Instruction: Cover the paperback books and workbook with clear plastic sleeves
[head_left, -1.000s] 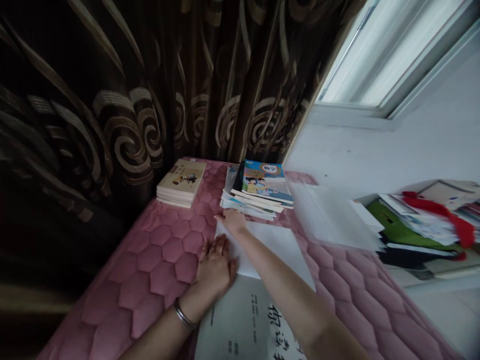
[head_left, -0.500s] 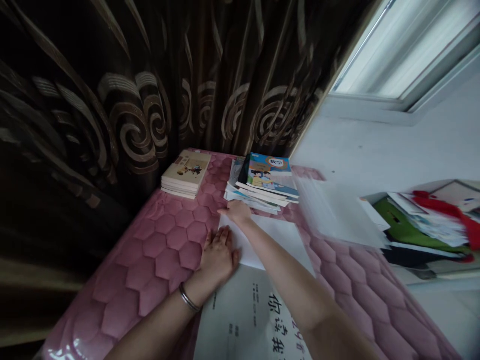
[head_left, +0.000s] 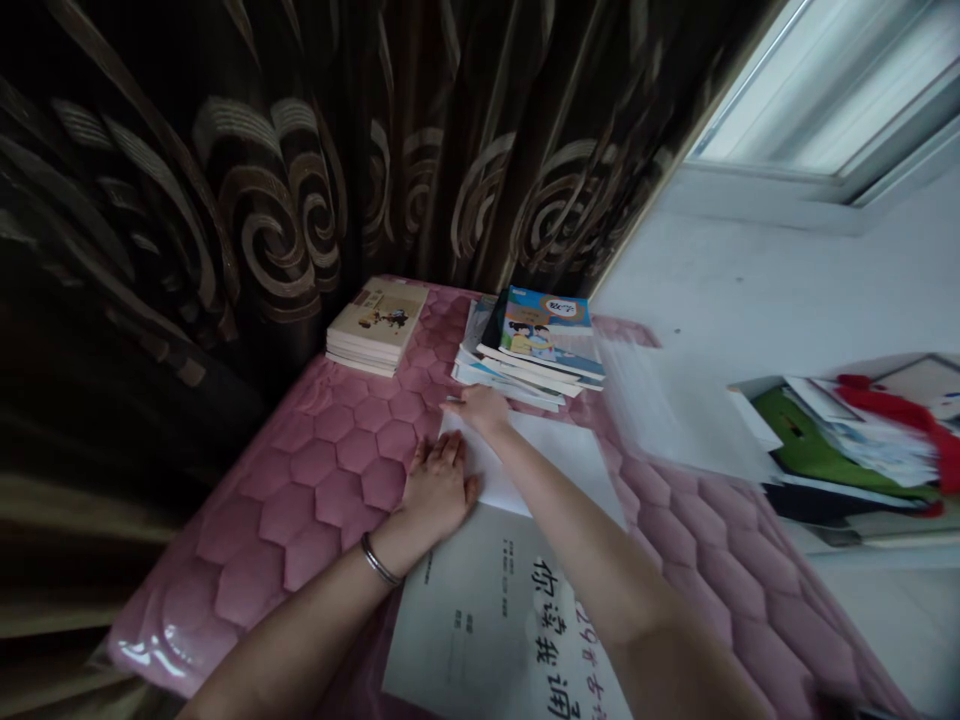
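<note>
A booklet with large handwritten-style characters (head_left: 480,620) lies on the pink padded table, and a blank white sheet (head_left: 559,455) extends from its far end. My left hand (head_left: 439,490), with a silver bangle at the wrist, rests flat with its fingers stretched along the left edge where sheet and booklet meet. Farther off, my right hand (head_left: 482,408) is closed at the sheet's far left corner, its fingers curled in and the underside hidden. My right forearm crosses over the sheet and part of the booklet.
Behind the hands stand a stack of beige books (head_left: 379,325) and a looser pile topped by a blue maths textbook (head_left: 547,325). Clear plastic film (head_left: 667,410) covers the right side. A box of papers (head_left: 840,440) sits beyond; a dark curtain (head_left: 420,130) hangs behind.
The view has shifted slightly, so table and books appear a little higher. Both hands keep nearly the same places on the paper.
</note>
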